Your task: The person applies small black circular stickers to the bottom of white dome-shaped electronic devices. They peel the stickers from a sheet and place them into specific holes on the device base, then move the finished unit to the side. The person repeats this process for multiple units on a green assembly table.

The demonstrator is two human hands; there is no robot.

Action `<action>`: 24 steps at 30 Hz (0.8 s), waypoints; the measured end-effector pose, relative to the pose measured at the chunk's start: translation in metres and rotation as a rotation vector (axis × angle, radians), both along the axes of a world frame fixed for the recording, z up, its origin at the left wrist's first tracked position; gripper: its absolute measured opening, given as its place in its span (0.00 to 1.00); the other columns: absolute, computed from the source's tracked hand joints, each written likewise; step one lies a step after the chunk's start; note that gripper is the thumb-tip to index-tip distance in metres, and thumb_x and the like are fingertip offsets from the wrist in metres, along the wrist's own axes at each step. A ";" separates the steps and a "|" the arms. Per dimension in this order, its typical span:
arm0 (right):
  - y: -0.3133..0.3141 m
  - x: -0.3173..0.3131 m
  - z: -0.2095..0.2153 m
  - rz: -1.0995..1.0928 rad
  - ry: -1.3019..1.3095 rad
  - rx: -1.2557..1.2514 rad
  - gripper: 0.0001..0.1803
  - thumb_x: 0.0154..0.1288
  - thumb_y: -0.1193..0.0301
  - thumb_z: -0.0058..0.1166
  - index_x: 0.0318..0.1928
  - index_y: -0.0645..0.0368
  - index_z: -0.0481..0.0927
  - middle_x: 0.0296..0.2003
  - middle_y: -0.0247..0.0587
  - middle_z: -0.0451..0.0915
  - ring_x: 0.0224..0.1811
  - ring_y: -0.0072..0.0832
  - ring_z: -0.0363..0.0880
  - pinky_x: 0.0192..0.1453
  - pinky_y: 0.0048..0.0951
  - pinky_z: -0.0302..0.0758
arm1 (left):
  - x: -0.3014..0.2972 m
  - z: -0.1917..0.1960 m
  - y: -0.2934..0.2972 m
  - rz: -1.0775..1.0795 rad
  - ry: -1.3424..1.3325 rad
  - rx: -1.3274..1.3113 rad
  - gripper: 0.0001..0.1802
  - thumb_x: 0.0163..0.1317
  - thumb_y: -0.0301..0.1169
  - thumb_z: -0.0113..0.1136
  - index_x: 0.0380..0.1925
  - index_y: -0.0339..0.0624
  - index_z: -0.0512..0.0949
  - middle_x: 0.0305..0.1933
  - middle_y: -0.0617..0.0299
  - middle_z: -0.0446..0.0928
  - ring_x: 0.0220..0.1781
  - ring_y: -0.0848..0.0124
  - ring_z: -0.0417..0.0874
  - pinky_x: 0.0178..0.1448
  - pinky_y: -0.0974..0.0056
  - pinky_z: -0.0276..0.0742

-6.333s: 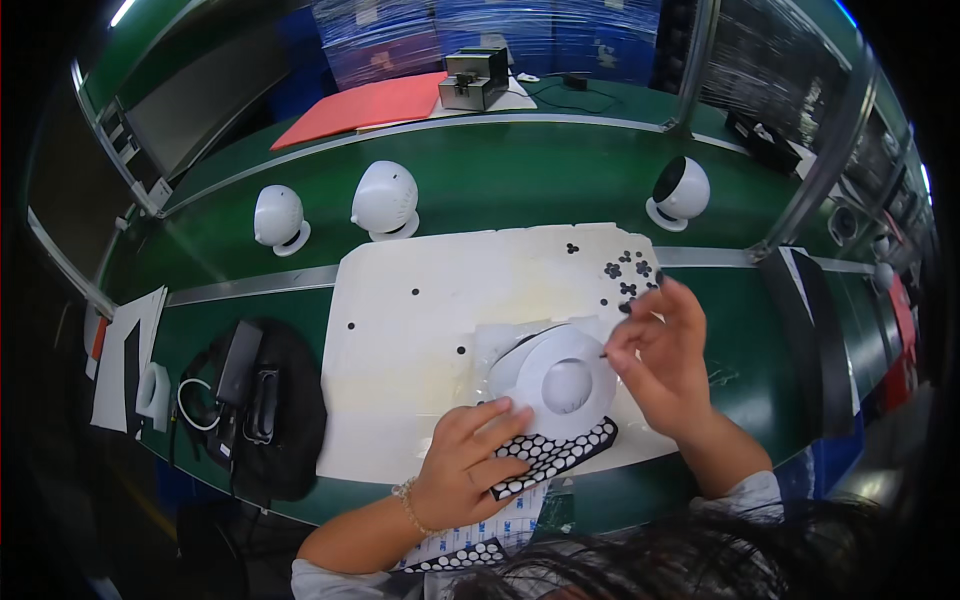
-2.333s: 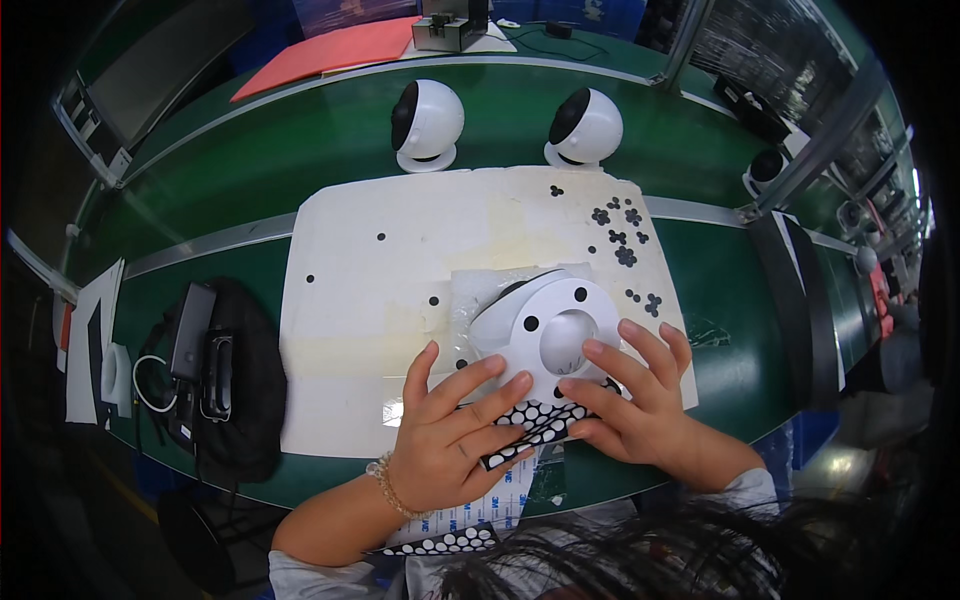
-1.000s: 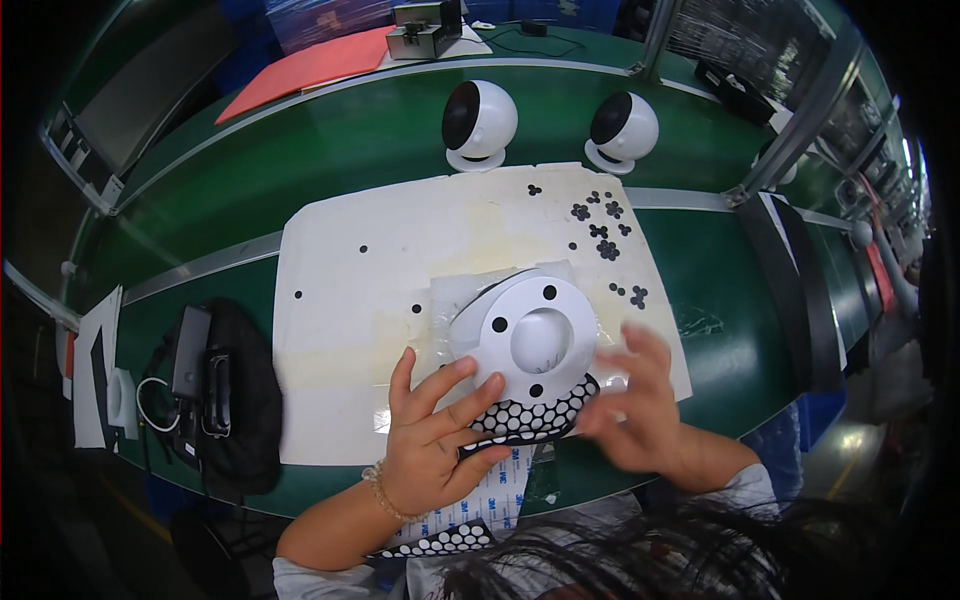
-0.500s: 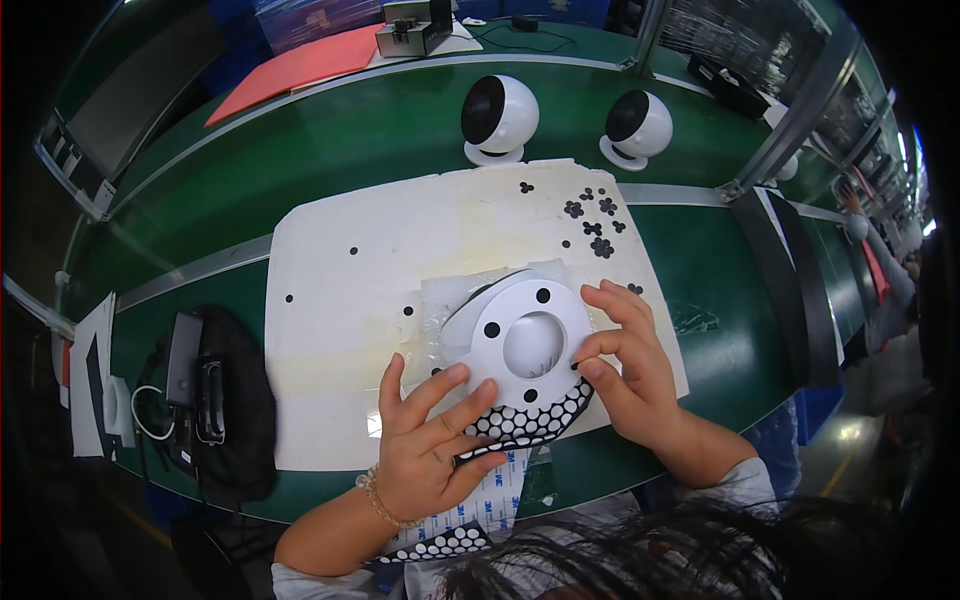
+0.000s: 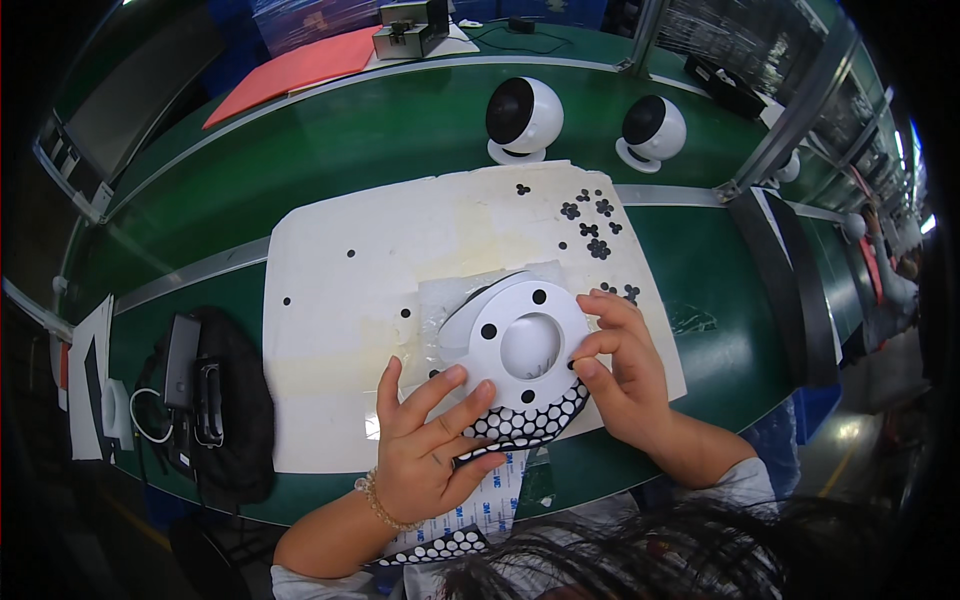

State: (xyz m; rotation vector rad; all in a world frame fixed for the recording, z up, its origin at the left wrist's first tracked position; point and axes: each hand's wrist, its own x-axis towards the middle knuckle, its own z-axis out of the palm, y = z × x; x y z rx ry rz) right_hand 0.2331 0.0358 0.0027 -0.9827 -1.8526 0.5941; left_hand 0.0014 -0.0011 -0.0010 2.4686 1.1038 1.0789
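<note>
On foam wrap (image 5: 432, 300) lies a white rounded device with its ring-shaped base (image 5: 467, 345) turned up, a round recess in the middle. Black round pads (image 5: 489, 331) sit on the ring. My left hand (image 5: 425, 440) rests two fingertips on the ring's lower left. Its index finger and thumb close on the edge of a black sheet with white round spots (image 5: 530, 425), partly under the ring. My right hand (image 5: 625, 375) pinches a small black round pad (image 5: 573, 366) at the ring's right rim; its other fingers touch the upper right edge.
A white board (image 5: 340, 380) beneath holds loose black pads and pad clusters (image 5: 598, 248). Two white ball-shaped devices (image 5: 540, 115) with black fronts stand behind it. A black bag (image 5: 235, 400) lies left; printed backing paper (image 5: 495, 500) and another spotted strip (image 5: 435, 547) lie near my left wrist.
The view has shifted slightly. My right hand is a little closer to the ring's rim with the pad; my left hand stays in place.
</note>
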 end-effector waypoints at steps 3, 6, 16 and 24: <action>0.000 -0.002 -0.002 -0.003 -0.004 0.025 0.04 0.56 0.76 0.52 0.33 0.57 0.73 0.53 0.46 0.67 0.60 0.45 0.59 0.61 0.41 0.56 | 0.001 0.001 0.000 0.002 0.003 0.002 0.09 0.47 0.39 0.63 0.21 0.47 0.81 0.54 0.66 0.73 0.61 0.62 0.65 0.66 0.42 0.38; 0.000 -0.002 -0.003 0.003 -0.009 0.041 0.04 0.56 0.77 0.51 0.34 0.58 0.72 0.54 0.47 0.66 0.60 0.45 0.59 0.61 0.41 0.56 | 0.001 0.001 -0.001 0.005 -0.002 0.002 0.09 0.47 0.39 0.63 0.20 0.46 0.80 0.54 0.66 0.73 0.61 0.62 0.66 0.66 0.42 0.38; 0.000 -0.006 -0.007 -0.023 -0.046 0.100 0.08 0.57 0.77 0.50 0.38 0.58 0.68 0.53 0.50 0.63 0.59 0.43 0.59 0.61 0.39 0.57 | 0.002 0.002 -0.001 0.007 0.024 0.004 0.09 0.47 0.39 0.63 0.20 0.46 0.80 0.53 0.66 0.74 0.61 0.63 0.66 0.66 0.42 0.38; 0.007 0.003 -0.002 0.303 0.620 -0.736 0.16 0.57 0.76 0.54 0.46 0.64 0.69 0.40 0.36 0.72 0.42 0.20 0.69 0.47 0.24 0.66 | 0.000 0.000 0.000 -0.006 0.018 0.032 0.09 0.46 0.39 0.63 0.20 0.47 0.79 0.54 0.65 0.73 0.60 0.62 0.66 0.66 0.41 0.39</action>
